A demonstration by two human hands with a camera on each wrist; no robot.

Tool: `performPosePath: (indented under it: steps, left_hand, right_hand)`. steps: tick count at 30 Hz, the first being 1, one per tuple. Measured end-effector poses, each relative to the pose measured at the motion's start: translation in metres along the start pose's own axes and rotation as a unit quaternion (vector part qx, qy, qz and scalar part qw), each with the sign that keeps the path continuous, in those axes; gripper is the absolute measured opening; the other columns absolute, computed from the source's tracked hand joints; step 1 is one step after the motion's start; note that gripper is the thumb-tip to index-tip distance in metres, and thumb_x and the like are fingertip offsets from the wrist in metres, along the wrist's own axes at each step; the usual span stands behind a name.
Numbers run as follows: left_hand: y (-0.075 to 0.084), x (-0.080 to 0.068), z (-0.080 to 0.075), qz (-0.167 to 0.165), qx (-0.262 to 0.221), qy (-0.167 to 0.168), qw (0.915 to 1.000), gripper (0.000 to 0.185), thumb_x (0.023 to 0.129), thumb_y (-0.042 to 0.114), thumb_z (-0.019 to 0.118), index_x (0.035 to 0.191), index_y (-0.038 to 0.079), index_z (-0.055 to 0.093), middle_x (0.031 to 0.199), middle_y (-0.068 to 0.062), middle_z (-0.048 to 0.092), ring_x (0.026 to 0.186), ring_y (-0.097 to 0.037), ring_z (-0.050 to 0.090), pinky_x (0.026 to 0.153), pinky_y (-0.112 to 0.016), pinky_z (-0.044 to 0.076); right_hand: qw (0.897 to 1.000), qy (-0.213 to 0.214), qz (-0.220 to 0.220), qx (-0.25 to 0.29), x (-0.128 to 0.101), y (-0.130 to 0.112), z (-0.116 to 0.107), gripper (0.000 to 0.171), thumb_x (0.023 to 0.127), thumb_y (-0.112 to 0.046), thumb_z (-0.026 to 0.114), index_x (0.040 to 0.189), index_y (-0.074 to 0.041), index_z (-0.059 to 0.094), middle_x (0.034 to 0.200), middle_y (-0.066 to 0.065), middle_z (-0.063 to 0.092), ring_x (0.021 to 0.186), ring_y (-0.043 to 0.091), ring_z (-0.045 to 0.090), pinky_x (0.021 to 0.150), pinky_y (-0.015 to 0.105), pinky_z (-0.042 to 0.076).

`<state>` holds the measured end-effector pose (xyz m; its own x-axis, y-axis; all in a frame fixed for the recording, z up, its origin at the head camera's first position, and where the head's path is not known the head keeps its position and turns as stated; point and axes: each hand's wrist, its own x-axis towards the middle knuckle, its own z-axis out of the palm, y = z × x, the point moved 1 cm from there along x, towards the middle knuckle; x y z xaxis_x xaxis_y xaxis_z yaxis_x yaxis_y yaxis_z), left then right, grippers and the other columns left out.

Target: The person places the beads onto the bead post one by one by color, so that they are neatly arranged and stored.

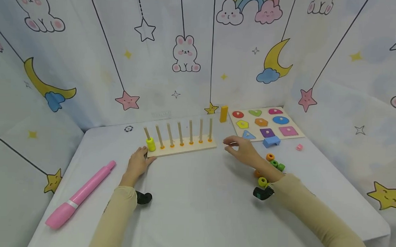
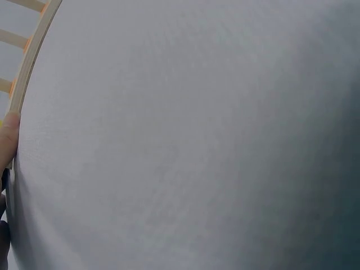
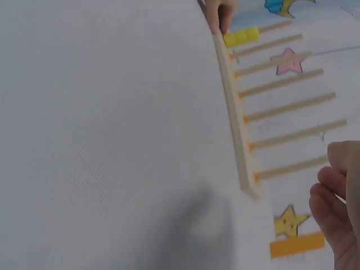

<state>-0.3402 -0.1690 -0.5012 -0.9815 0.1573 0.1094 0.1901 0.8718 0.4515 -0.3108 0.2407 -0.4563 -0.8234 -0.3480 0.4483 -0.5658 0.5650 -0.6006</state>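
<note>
A wooden peg board (image 1: 184, 149) with a row of upright pegs stands near the back of the table. Yellow beads (image 1: 150, 144) are stacked on its leftmost peg; the other pegs are bare. My left hand (image 1: 138, 164) grips the board's left end, the thumb along the front edge in the left wrist view. Beyond the board's right end, my right hand (image 1: 242, 150) hovers over the table with fingers loosely bent and nothing visible in them. Loose orange, green and yellow beads (image 1: 274, 163) lie beside and partly behind the right forearm.
A shape puzzle board (image 1: 302, 135) lies at the back right, with a blue arch block (image 1: 271, 141) before it. An orange block (image 1: 223, 114) stands near the back edge. A pink die-like piece (image 1: 299, 147) lies right. A long pink toy (image 1: 84, 192) lies left.
</note>
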Motion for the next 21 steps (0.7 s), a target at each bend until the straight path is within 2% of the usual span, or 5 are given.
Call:
performPosePath:
  steps: [10, 14, 18, 20, 21]
  left_hand:
    - [-0.004, 0.0, 0.001, 0.0, -0.004, -0.01, 0.9999, 0.068, 0.092, 0.033, 0.063, 0.136, -0.012, 0.039, 0.141, -0.031, 0.036, 0.131, -0.048, 0.028, 0.106, -0.062, 0.025]
    - [-0.002, -0.002, 0.0, 0.001, -0.009, -0.011, 0.9999, 0.067, 0.092, 0.032, 0.062, 0.136, -0.013, 0.039, 0.141, -0.031, 0.036, 0.132, -0.048, 0.027, 0.106, -0.061, 0.024]
    - [-0.002, -0.001, -0.002, 0.004, -0.01, -0.005, 0.9999, 0.066, 0.092, 0.031, 0.062, 0.135, -0.013, 0.039, 0.14, -0.031, 0.036, 0.131, -0.049, 0.028, 0.106, -0.061, 0.024]
    - [-0.002, 0.0, -0.003, 0.003, -0.01, -0.002, 0.9999, 0.066, 0.092, 0.031, 0.062, 0.136, -0.013, 0.039, 0.14, -0.031, 0.036, 0.131, -0.049, 0.028, 0.106, -0.062, 0.024]
    - [-0.003, 0.001, -0.003, 0.002, -0.01, -0.001, 0.9999, 0.066, 0.092, 0.031, 0.062, 0.136, -0.013, 0.039, 0.14, -0.031, 0.036, 0.131, -0.049, 0.028, 0.106, -0.062, 0.024]
  right_hand:
    - [0.99, 0.046, 0.081, -0.103, -0.068, 0.055, -0.053, 0.026, 0.089, -0.008, 0.066, 0.112, 0.003, 0.062, 0.105, 0.015, 0.067, 0.096, 0.03, 0.064, 0.083, 0.046, 0.053]
    - [0.985, 0.044, 0.114, -0.119, -0.085, 0.062, -0.066, 0.026, 0.089, -0.008, 0.065, 0.113, 0.002, 0.061, 0.105, 0.017, 0.067, 0.097, 0.034, 0.063, 0.082, 0.05, 0.053]
    - [0.984, 0.042, 0.118, -0.126, -0.092, 0.063, -0.073, 0.025, 0.089, -0.007, 0.065, 0.111, 0.002, 0.062, 0.105, 0.017, 0.067, 0.096, 0.035, 0.063, 0.082, 0.052, 0.053]
    - [0.985, 0.039, 0.113, -0.125, -0.092, 0.06, -0.076, 0.023, 0.089, -0.007, 0.065, 0.111, 0.001, 0.063, 0.105, 0.016, 0.067, 0.096, 0.033, 0.063, 0.082, 0.05, 0.053]
    - [0.986, 0.036, 0.108, -0.125, -0.092, 0.057, -0.078, 0.023, 0.089, -0.007, 0.065, 0.111, 0.0, 0.063, 0.105, 0.015, 0.067, 0.096, 0.031, 0.064, 0.084, 0.042, 0.054]
